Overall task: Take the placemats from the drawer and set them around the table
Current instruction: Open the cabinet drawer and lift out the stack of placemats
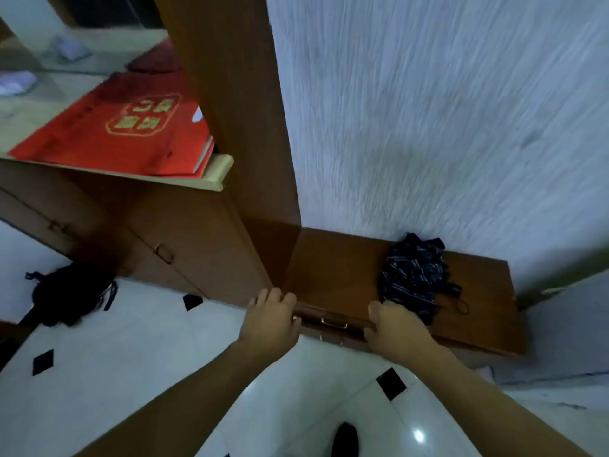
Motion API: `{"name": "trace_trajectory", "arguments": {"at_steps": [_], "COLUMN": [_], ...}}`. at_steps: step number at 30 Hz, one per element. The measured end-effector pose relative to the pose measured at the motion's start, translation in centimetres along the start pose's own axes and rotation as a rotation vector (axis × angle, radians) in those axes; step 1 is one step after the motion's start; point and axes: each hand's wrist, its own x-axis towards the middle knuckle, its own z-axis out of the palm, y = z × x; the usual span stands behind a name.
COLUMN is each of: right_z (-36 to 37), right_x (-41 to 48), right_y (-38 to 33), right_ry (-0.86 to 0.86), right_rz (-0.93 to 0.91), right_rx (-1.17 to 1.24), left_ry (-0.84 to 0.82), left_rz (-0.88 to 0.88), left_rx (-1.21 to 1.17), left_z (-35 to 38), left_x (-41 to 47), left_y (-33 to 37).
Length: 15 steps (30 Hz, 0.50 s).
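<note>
On the low cabinet, drawer (333, 319): I see it shut, placemats hidden.
Left hand (268, 321): curled over its top edge.
Right hand (393, 326): likewise gripping.
Umbrella (412, 278): touching my right hand.
Red folder (115, 127): shelf, well apart.

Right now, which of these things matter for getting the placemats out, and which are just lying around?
Part of the job:
- drawer of the low wooden cabinet, with its metal handle
- left hand and right hand, both at the drawer's top edge

Just lying about:
- folded dark umbrella on the cabinet top
- red book on the shelf
- black bag on the floor

No placemats visible yet.
</note>
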Motion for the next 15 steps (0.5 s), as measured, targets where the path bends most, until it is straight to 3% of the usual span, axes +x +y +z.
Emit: {"name": "trace_trajectory", "arguments": {"at_steps": [7, 15], "right_z": [11.1, 26.8], "right_x": [7.6, 14.1], "right_y": [2.3, 5.0], "right_ry": [-0.030, -0.025], "right_rz": [0.056, 0.150], "right_rx": [0.115, 0.121], "left_ry": [-0.037, -0.102], "left_rz": [0.049, 0.168], "left_rx": [-0.059, -0.034], "left_z": [9.5, 25.7], "left_x": [9.0, 17.8], "left_y": [-1.9, -5.2]}}
